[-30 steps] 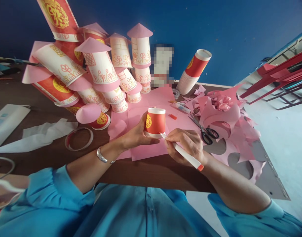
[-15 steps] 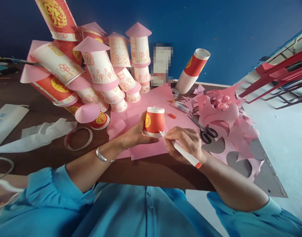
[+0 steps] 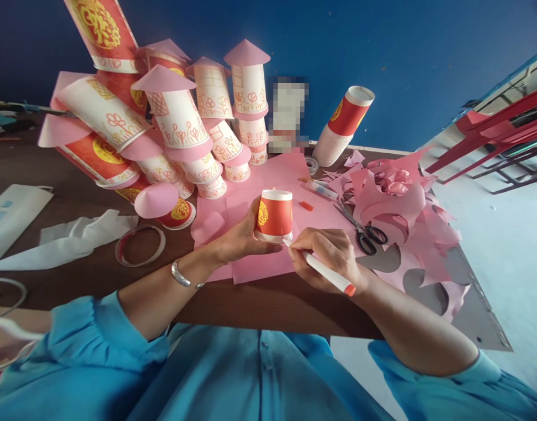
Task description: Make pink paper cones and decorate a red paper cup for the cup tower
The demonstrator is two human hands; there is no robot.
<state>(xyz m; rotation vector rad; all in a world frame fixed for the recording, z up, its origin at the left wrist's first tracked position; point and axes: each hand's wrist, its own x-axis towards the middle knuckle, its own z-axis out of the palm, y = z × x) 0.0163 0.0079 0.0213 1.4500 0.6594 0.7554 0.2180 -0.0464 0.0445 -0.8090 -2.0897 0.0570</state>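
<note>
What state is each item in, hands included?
Left hand: closed around the red paper cup
Right hand: gripping the white marker
Red paper cup with white rims: held, roughly upright
White marker with orange end: uncapped, tip at cup's lower rim
Black-handled metal scissors: lying down, blades partly hidden
Tall white paper-cup stack, red cup on top: nested, leaning in view

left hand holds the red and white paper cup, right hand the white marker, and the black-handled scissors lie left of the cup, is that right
Not quite: the head view shows the scissors to the right of the cup, not the left.
</note>
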